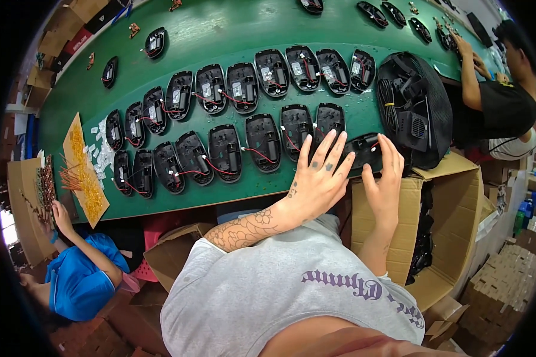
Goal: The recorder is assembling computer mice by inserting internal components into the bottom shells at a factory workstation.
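Between my hands, at the near edge of the green table, lies a black oval plastic housing (362, 144), partly covered by fingers. My right hand (384, 184) is on it, with the thumb at its near side and fingers along its right end. My left hand (320, 175) stretches out palm down with its fingers spread, the thumb beside the housing's left end. Just beyond the left fingertips sits another open housing (329, 115) with a red wire. Two rows of similar housings, such as one near the middle (262, 146), extend left, many with red wires and white connectors.
A black mesh bag (420, 89) holding dark parts and a tied cable sits right of the rows. Below it stands an open cardboard box (387, 220). Yellow pieces cover a cardboard sheet (86, 172) at left. Co-workers sit at left (86, 276) and far right (506, 107).
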`<state>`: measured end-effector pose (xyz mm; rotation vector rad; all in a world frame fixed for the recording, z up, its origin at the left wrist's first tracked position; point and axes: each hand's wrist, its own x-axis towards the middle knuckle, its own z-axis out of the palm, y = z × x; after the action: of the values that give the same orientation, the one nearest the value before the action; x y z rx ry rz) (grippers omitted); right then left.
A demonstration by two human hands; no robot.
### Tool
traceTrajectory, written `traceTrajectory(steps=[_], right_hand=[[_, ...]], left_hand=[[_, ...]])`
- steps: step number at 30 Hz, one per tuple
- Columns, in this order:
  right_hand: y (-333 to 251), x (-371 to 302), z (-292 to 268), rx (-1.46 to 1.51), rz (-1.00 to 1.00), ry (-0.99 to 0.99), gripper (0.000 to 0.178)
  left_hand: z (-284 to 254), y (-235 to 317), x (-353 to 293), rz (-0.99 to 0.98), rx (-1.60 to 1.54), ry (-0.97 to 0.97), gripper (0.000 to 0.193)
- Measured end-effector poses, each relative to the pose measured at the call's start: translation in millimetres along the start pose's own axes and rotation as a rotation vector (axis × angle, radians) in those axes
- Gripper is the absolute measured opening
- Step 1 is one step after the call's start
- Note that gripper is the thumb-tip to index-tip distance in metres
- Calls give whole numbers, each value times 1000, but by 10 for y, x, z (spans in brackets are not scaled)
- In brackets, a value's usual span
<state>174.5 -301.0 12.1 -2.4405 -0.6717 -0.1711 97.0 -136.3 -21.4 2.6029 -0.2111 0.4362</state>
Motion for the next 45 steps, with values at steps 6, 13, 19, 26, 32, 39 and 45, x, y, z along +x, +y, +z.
traceTrajectory(steps=[6, 13, 19, 26, 32, 39, 45], right_hand=[[107, -100, -88, -68, 66, -44, 45], [14, -81, 113, 94, 274, 41, 44], [-27, 46, 353, 122, 1, 68, 43], [117, -162, 436, 186, 131, 286, 33], [120, 22, 670, 499, -124, 404, 27], [-321, 119, 731, 545, -242, 403, 24], [-250, -96, 771, 531, -283, 359, 22]], left_hand=[[54, -90, -55, 29, 65, 9, 62], [80, 4, 9, -24, 27, 66, 62], [-157, -122, -186, 67, -46, 236, 52], [-1665, -1087, -1077, -180, 435, 651, 28], [-2557, -2431, -2423, -811, 571, 703, 43], [-2692, -3304, -2218, -737, 608, 342, 48], [-2656, -3391, -2252, -663, 454, 296, 42]])
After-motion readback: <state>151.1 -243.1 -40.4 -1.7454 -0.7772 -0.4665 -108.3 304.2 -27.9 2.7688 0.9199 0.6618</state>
